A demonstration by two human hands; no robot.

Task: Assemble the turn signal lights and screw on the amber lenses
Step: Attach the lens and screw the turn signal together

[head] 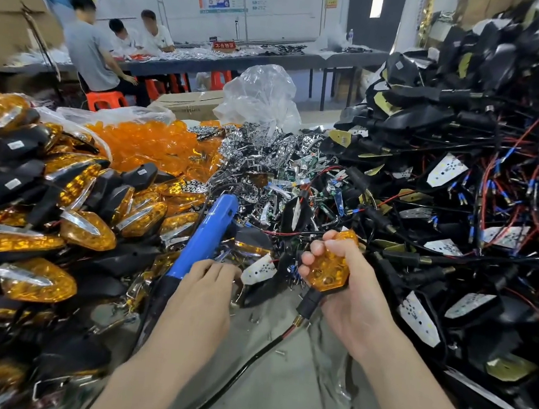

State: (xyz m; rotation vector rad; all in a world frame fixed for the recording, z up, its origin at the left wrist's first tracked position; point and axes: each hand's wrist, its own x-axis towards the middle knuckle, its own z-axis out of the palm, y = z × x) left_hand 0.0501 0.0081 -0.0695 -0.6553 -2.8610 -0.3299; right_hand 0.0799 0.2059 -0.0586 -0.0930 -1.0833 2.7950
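Observation:
My right hand (351,296) grips a turn signal light (329,270) with its amber lens facing up; the black stem and wire hang below the hand. My left hand (203,288) rests on the lower end of a blue electric screwdriver (208,231) that lies tilted on the bench, its fingers curled over small parts by a white LED board (257,270). Whether the fingers hold anything is hidden.
Finished amber signal lights (47,233) are heaped at the left. Loose amber lenses (149,145) sit in a plastic bag behind them. Chrome reflectors (259,157) lie in the middle. Black housings with wires (458,188) pile up at the right. Three people sit at a far table.

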